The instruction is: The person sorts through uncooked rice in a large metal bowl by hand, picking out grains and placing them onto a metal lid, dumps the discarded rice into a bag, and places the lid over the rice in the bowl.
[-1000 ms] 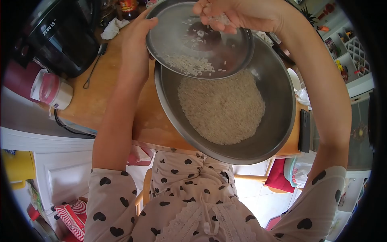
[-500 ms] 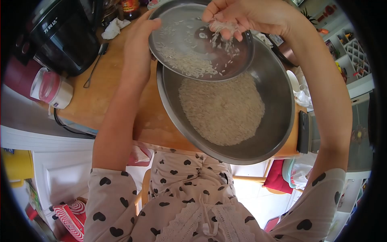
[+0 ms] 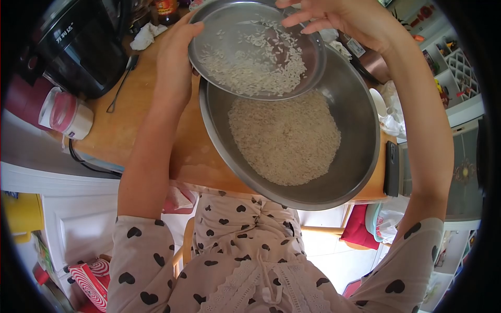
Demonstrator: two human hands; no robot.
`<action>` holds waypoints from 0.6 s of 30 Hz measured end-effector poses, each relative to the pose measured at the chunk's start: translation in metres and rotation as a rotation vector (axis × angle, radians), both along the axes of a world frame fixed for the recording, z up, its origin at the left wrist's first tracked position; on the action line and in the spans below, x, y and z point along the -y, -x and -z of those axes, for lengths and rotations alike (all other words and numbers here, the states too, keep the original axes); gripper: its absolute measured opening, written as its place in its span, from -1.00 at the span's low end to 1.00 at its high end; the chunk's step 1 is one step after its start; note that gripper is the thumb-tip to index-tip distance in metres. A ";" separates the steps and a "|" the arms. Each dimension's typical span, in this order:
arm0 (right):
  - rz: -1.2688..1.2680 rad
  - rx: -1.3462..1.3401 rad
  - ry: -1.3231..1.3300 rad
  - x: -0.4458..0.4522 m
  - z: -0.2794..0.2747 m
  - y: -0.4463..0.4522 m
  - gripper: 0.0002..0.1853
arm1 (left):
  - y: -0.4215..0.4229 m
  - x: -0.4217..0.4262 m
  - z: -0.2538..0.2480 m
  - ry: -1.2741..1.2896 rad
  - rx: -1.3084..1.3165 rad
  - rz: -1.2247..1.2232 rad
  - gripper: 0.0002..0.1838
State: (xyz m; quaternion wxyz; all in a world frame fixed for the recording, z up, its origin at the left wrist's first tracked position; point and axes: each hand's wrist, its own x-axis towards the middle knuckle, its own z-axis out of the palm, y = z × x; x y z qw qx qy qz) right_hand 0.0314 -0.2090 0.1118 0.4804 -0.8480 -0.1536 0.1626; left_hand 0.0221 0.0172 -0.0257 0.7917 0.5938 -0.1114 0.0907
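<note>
My left hand (image 3: pixel 180 44) grips the left rim of a shallow metal plate (image 3: pixel 229 31), thumb on top, the other fingers hidden. White rice grains (image 3: pixel 255 75) lie scattered over the plate, thickest toward its near edge. The plate is held tilted above the far part of a large metal bowl (image 3: pixel 360 130). Inside the bowl is a wide heap of rice (image 3: pixel 287 138). At the plate's far right edge, my right hand (image 3: pixel 329 15) has its fingers spread, with nothing held in them.
On the wooden table (image 3: pixel 198 156) stand a black appliance (image 3: pixel 78 52) and a pink-and-white jar (image 3: pixel 70 115) at the left, near a thin metal utensil (image 3: pixel 121 86). A dark phone-like object (image 3: pixel 392 167) lies right of the bowl. A jar (image 3: pixel 167 10) stands behind.
Rice fell from my right hand onto the plate, where more grains now lie. My right hand's fingers have opened and moved slightly up and right. My left hand still holds the plate.
</note>
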 end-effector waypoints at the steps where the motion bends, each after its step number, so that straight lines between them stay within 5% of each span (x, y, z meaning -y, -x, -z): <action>1: 0.064 0.030 0.031 -0.005 -0.002 0.012 -0.77 | 0.001 0.001 -0.001 0.005 0.002 -0.006 -0.46; 3: 0.197 0.090 0.093 -0.015 -0.006 0.033 -0.78 | 0.002 0.005 -0.002 0.036 0.005 -0.026 -0.46; 9: -0.165 0.171 0.285 0.052 0.010 0.032 -0.76 | 0.002 0.005 -0.001 0.059 0.023 -0.024 -0.47; 12: -0.250 -0.074 0.583 0.052 0.025 0.054 -0.75 | 0.003 0.005 -0.001 0.051 0.049 -0.041 -0.47; 15: -0.488 0.209 0.661 0.052 0.074 0.071 -0.69 | 0.001 0.007 0.000 0.057 0.064 -0.039 -0.48; 18: -0.448 0.149 0.644 0.026 0.089 0.091 -0.59 | -0.001 0.004 0.001 0.051 0.067 -0.015 -0.48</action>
